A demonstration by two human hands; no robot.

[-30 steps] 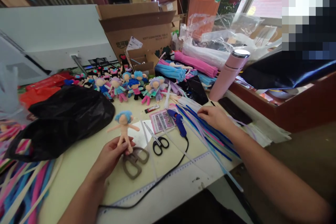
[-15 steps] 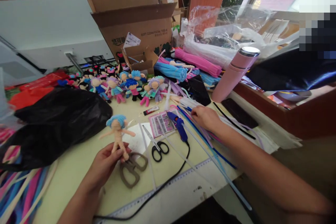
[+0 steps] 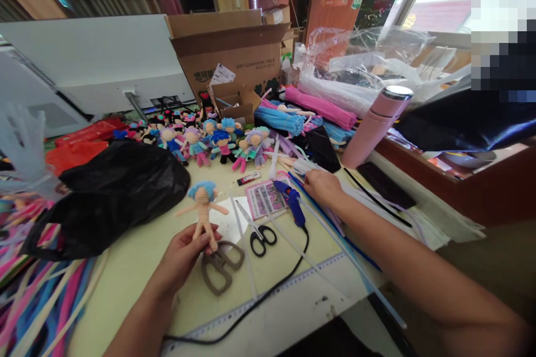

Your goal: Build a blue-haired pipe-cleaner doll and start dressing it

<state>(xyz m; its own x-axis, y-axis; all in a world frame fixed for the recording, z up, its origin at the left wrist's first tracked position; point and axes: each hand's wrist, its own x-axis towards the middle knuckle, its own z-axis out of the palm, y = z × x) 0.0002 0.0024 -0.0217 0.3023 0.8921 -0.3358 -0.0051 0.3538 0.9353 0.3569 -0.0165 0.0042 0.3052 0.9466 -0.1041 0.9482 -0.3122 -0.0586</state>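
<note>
A small doll (image 3: pixel 203 213) with a light-blue fuzzy head and a bare beige body stands upright in my left hand (image 3: pixel 181 254), pinched by its legs between thumb and fingers. My right hand (image 3: pixel 324 185) reaches over loose pipe cleaners and clear plastic right of the glue gun; its fingers are curled in, and what they grip is hidden. The blue glue gun (image 3: pixel 292 202) lies on a pink card (image 3: pixel 262 201). Black-handled scissors (image 3: pixel 263 240) lie between my hands. A larger pair of scissors with grey-brown handles (image 3: pixel 221 270) is just below the doll.
Finished dolls (image 3: pixel 221 144) crowd the back, before a cardboard box (image 3: pixel 234 56). Blue pipe cleaner bundles (image 3: pixel 280 120) lie right of it. A pink thermos (image 3: pixel 377 125) stands near a dark phone (image 3: pixel 387 184). A black plastic bag (image 3: pixel 125 189) fills the left; a black cord (image 3: pixel 268 290) crosses the front.
The view has shifted a little, so most things appear further right and lower. My left hand keeps hold of the doll, and my right hand stays among the pipe cleaners.
</note>
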